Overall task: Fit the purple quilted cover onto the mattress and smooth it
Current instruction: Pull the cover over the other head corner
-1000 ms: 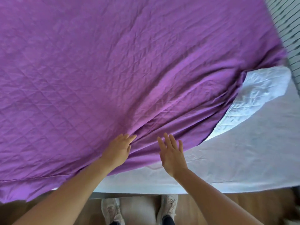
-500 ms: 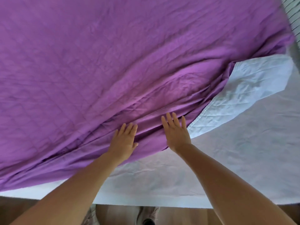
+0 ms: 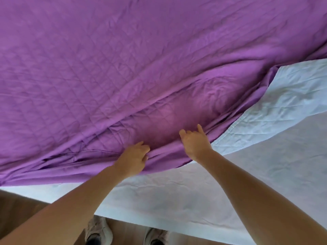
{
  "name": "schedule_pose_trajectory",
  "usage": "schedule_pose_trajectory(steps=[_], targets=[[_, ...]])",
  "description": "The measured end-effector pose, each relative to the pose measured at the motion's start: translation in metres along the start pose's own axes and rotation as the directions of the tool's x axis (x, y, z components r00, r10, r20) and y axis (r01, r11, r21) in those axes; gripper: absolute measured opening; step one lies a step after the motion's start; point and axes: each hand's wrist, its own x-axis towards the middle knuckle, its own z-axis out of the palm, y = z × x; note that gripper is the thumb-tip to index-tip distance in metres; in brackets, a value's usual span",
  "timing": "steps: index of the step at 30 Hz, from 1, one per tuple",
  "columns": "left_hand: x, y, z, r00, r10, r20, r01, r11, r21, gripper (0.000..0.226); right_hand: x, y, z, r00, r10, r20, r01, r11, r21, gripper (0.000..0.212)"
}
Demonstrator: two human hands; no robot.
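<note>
The purple quilted cover [image 3: 123,68] lies spread over most of the white mattress [image 3: 177,197], bunched in long folds near its front edge. My left hand [image 3: 131,157] pinches a fold of the cover at that edge. Just to its right, my right hand [image 3: 195,142] rests on the purple fabric with curled fingers hooked into a fold. At the right, a corner of the cover is turned over, showing its pale quilted underside [image 3: 276,103]. A bare strip of mattress shows along the front and right.
A wooden floor [image 3: 19,209] runs below the mattress's front edge. My two shoes [image 3: 99,232] stand on it close to the bed.
Both hands went from flat with spread fingers to curled and gripping the cover's folds. The folds near the front edge have bunched more, and the view has shifted.
</note>
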Motion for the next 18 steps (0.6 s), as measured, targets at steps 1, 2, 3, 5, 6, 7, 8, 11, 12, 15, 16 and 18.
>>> schedule_pose_trajectory(steps=[1,2,3,5,6,7,8,11,12,15,16,18], targets=[[-0.015,0.006,0.005,0.999,0.019,0.026,-0.019,0.999,-0.038,0.041,-0.015,-0.002,0.006,0.999,-0.014,-0.029,0.014,1.000,-0.006,0.034],[-0.030,0.013,0.008,0.997,0.025,0.078,-0.020,0.998,-0.064,0.042,-0.032,-0.004,0.015,0.999,-0.040,-0.026,0.040,0.999,-0.018,0.035],[-0.043,0.019,0.011,0.989,0.031,0.147,-0.015,0.994,-0.104,0.040,-0.052,-0.008,0.024,0.998,-0.063,0.001,0.063,0.998,-0.028,0.030],[-0.064,0.030,0.017,0.938,0.034,0.345,0.007,0.993,-0.118,0.036,-0.093,-0.015,0.043,0.994,-0.073,0.078,0.076,0.997,-0.030,0.022],[-0.070,0.034,0.019,0.919,0.042,0.392,-0.007,0.996,-0.091,0.041,-0.110,-0.017,0.050,0.985,-0.075,0.158,0.079,0.997,-0.015,0.025],[-0.072,0.038,0.016,0.918,0.061,0.392,-0.030,0.996,-0.085,0.051,-0.120,-0.019,0.050,0.968,-0.063,0.244,0.064,0.998,0.005,0.025],[-0.073,0.042,0.013,0.933,0.068,0.354,-0.026,0.992,-0.121,0.061,-0.125,-0.018,0.049,0.956,-0.059,0.289,0.050,0.998,0.038,0.026],[-0.062,0.044,0.006,0.991,-0.049,0.127,0.080,0.964,-0.255,0.050,-0.116,-0.008,0.029,0.932,-0.062,0.356,-0.058,0.946,0.318,0.043],[-0.055,0.041,0.007,0.996,-0.074,0.050,0.084,0.968,-0.235,0.038,-0.108,-0.005,0.021,0.926,-0.045,0.374,-0.136,0.886,0.444,0.048],[-0.044,0.031,0.012,0.998,-0.063,0.004,0.063,0.998,-0.006,0.028,-0.093,0.001,0.015,0.954,0.070,0.291,-0.209,0.851,0.481,0.049],[-0.042,0.031,0.013,0.995,-0.075,0.066,0.070,0.994,0.079,0.034,-0.090,0.001,0.016,0.958,0.093,0.271,-0.194,0.906,0.376,0.044],[-0.042,0.037,0.014,0.992,-0.099,0.077,0.077,0.964,0.256,0.023,-0.090,-0.005,0.021,0.975,0.096,0.201,-0.135,0.972,0.192,0.037]])
